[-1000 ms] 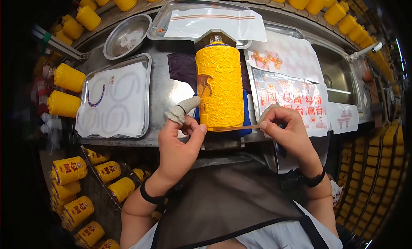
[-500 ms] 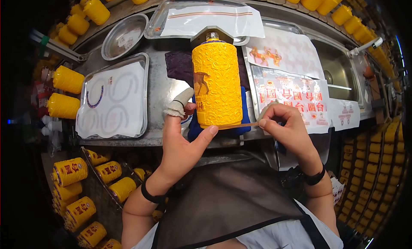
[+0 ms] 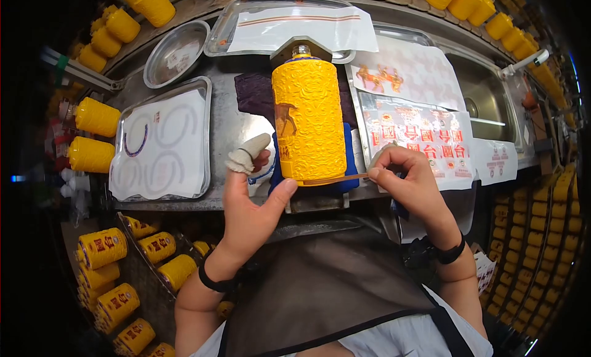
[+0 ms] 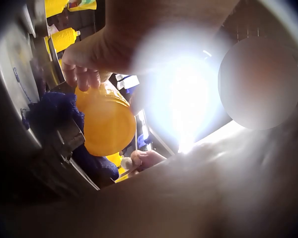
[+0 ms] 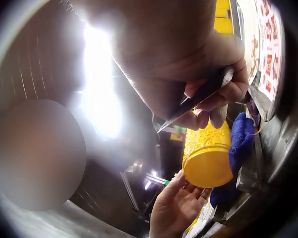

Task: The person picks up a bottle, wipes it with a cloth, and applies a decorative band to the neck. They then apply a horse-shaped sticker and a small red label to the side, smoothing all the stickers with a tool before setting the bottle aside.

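A yellow embossed bottle (image 3: 309,120) lies with its neck away from the person and its base nearer, over blue cloth (image 3: 352,150). Along the base edge runs a thin brown strip (image 3: 338,180); its right end is pinched by the right hand (image 3: 406,181) between thumb and forefinger. A dark pointed tool (image 5: 198,96) is also held in that hand, in the right wrist view. The left hand (image 3: 249,206) has its thumb at the lower left edge of the base, by the strip, its fingers extended left of the bottle. A pale wrap covers its forefinger.
At the left is a tray (image 3: 208,129) with ring-printed sheets, and behind it a round metal dish (image 3: 154,80). Red-printed sheets (image 3: 425,141) lie at the right, before a sink (image 3: 492,113). A striped sheet (image 3: 308,30) lies at the back. Yellow bottles stand all around.
The left forefinger has moved left, off the bottle's side, while the thumb stays by the base edge. The right hand keeps its pinch on the strip. The view has shifted slightly.
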A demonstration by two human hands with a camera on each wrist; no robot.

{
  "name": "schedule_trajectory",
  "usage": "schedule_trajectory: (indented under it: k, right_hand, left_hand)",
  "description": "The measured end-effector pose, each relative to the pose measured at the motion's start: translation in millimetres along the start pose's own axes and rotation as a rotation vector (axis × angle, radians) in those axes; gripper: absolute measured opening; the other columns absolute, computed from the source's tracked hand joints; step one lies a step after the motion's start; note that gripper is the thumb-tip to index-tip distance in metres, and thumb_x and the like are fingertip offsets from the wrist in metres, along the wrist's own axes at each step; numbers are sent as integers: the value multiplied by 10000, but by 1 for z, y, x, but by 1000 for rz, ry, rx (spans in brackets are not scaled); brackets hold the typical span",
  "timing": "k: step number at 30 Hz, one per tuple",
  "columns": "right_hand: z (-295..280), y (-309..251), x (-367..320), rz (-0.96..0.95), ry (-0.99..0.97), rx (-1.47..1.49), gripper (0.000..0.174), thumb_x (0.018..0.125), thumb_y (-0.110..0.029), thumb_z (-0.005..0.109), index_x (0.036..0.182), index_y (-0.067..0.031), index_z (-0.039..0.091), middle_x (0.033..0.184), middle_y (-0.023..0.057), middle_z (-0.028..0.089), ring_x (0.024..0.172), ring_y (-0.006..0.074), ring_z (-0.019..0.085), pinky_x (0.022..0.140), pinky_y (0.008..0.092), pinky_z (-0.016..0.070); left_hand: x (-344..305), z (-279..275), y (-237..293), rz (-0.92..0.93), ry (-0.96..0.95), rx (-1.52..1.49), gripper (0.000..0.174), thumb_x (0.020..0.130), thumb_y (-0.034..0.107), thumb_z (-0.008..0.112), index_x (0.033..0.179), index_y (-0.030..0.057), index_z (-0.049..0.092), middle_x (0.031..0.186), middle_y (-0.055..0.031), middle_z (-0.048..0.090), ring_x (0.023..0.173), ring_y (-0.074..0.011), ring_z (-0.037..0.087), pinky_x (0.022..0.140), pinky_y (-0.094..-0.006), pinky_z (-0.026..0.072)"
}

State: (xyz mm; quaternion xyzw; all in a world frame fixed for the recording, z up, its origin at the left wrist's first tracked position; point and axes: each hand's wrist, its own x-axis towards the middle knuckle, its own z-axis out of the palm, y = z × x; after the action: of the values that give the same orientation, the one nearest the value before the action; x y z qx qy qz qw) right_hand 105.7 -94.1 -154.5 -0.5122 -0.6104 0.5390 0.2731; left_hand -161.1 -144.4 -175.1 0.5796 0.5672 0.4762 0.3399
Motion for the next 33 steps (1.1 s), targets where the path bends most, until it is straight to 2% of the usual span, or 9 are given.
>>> schedule_trajectory:
  k: [1, 4, 5, 8, 9, 18, 27, 33]
  right_hand:
    - [1, 0, 0, 8, 12, 21, 125, 836, -91, 679, 760, -8, 624, 723, -9, 599, 674, 43, 510, 614, 219, 411]
    - [2, 0, 0, 18, 26, 42, 139, 828, -107, 688, 751, -5, 632, 710, -8, 599, 670, 44, 504, 605, 223, 411]
    - [2, 0, 0, 19, 25, 42, 141, 827, -108, 689, 751, -5, 630, 711, -8, 599, 670, 45, 503, 604, 224, 411]
    - [2, 2, 0, -1, 34, 28, 142, 826, -107, 689, 749, -6, 627, 710, -7, 599, 666, 45, 502, 601, 223, 409]
    - [2, 2, 0, 0, 34, 32, 142, 826, -107, 689, 749, -6, 627, 710, -7, 598, 666, 45, 501, 601, 222, 409]
    - [1, 2, -1, -8, 41, 19, 135, 824, -106, 692, 753, -12, 625, 712, -13, 589, 668, 41, 494, 601, 217, 399]
    - [3, 4, 0, -9, 46, 11, 144, 822, -115, 688, 747, -12, 621, 699, -19, 586, 659, 41, 480, 595, 223, 393]
    - [5, 5, 2, -11, 60, -31, 148, 822, -129, 676, 746, -13, 625, 694, -10, 589, 653, 47, 474, 581, 237, 388]
  left_hand:
    - [-1, -4, -2, 19, 18, 8, 565, 800, 106, 759, 1299, -5, 518, 1172, -101, 528, 1049, -214, 547, 959, -331, 430]
    - [-4, -17, -1, 168, 10, 140, 479, 825, 54, 708, 1260, -14, 521, 1170, -74, 530, 1090, -169, 507, 998, -305, 366]
    - [-3, -18, 3, 263, -4, 197, 425, 816, 33, 709, 1197, -12, 526, 1133, -71, 529, 1045, -159, 526, 952, -288, 395]
    - [-9, -11, 14, 166, -37, 97, 286, 765, 35, 739, 1037, -4, 657, 1094, -105, 540, 966, -234, 557, 850, -313, 455]
    - [-8, -8, 17, 196, -22, 110, 241, 746, 26, 746, 979, 12, 686, 1077, -103, 547, 950, -250, 554, 817, -319, 456]
    - [-8, -3, 12, 230, -18, 120, 244, 723, 37, 765, 961, 48, 713, 1047, -93, 568, 941, -266, 560, 811, -348, 460]
    - [0, -3, 8, 545, -82, 364, 278, 683, 60, 782, 950, 90, 714, 1052, -92, 570, 916, -305, 564, 809, -416, 436]
    - [-2, -7, 3, 499, -51, 385, 272, 671, 84, 788, 931, 106, 708, 1047, -76, 578, 915, -298, 567, 791, -417, 425]
